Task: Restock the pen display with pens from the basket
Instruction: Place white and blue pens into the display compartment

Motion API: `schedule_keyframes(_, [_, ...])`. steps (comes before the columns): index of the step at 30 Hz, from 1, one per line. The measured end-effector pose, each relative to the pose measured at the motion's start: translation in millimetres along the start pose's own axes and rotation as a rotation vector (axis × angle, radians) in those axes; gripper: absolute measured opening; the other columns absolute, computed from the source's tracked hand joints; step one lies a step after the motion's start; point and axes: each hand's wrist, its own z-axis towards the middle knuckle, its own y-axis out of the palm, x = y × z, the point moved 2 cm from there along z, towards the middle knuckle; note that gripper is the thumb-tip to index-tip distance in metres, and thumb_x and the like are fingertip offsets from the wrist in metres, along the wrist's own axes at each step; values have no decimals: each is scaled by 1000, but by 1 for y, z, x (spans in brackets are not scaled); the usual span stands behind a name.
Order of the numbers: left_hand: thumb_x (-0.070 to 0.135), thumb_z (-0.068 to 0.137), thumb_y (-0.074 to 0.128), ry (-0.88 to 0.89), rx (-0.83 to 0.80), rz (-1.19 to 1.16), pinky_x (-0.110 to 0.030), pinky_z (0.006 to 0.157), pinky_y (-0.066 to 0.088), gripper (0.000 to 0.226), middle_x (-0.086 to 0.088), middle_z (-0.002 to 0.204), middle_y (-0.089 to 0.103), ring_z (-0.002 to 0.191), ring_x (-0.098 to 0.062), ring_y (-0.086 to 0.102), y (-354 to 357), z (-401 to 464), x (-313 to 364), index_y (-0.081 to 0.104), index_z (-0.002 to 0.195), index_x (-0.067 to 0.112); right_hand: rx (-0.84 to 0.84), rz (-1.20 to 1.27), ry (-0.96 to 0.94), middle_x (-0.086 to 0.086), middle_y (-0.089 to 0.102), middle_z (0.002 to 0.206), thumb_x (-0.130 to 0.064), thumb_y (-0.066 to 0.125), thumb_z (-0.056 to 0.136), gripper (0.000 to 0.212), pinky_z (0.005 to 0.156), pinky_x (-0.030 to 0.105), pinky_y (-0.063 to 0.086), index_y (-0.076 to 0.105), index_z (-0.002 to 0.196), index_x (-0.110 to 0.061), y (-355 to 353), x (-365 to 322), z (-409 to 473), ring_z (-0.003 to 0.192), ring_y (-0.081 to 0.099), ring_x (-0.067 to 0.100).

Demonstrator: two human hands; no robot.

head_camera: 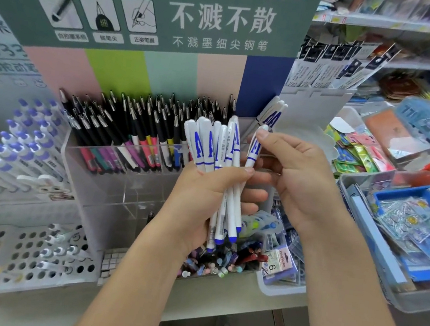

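A pen bundle (218,160) stands before the display bin (115,172), with a single pen (253,151) just right of it.

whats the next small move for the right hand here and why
Probably carry the single white pen pinched in the right hand up and right into the display slot where matching white pens already stand. It is already apart from the bundle the left hand grips.

A bunch of white pens (224,164) with blue lettering and blue tips stands almost upright at the centre of the frame, caps up. One more such pen (255,147) is just right of it, tilted slightly. Behind them, the clear pen display (114,177) holds black-capped pens, and three white pens (272,113) stand at its right end.
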Motion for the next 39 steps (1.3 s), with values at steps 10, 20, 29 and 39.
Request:
schedule_keyframes(10, [2, 96, 59, 90, 163, -32, -21, 42, 40, 9, -4, 62, 61, 43, -11, 44, -10, 3, 2, 65, 98, 9, 366, 45, -418, 2, 68, 72, -15, 64, 99, 17, 66, 25, 59, 69, 83, -10, -44, -42, 29, 71, 69, 16])
schedule_keyframes(20, [3, 95, 61, 96, 119, 5, -21, 40, 36, 7, -6, 59, 56, 42, -12, 39, -4, 9, -4, 59, 98, 9, 372, -570, -502, -3, 68, 76, -11, 83, 79, 20, 67, 37, 62, 76, 94, -21, -23, -12, 62, 67, 70, 16])
schedule_keyframes(29, [14, 95, 65, 105, 101, 47, -24, 43, 42, 4, -7, 67, 67, 46, -15, 51, -1, 10, -7, 65, 92, 11, 468, -680, -601, -14, 64, 70, -20, 85, 80, 25, 66, 23, 55, 69, 99, -20, -15, -7, 50, 63, 62, 3])
schedule_keyframes(39, [11, 94, 65, 66, -12, 89, -22, 41, 42, 6, -10, 63, 63, 43, -16, 49, 1, 13, -4, 69, 95, 7, -83, 179, 108, 17, 72, 86, -22, 74, 78, 28, 42, 24, 48, 74, 101, -5, 2, 10, -2, 45, 48, 15])
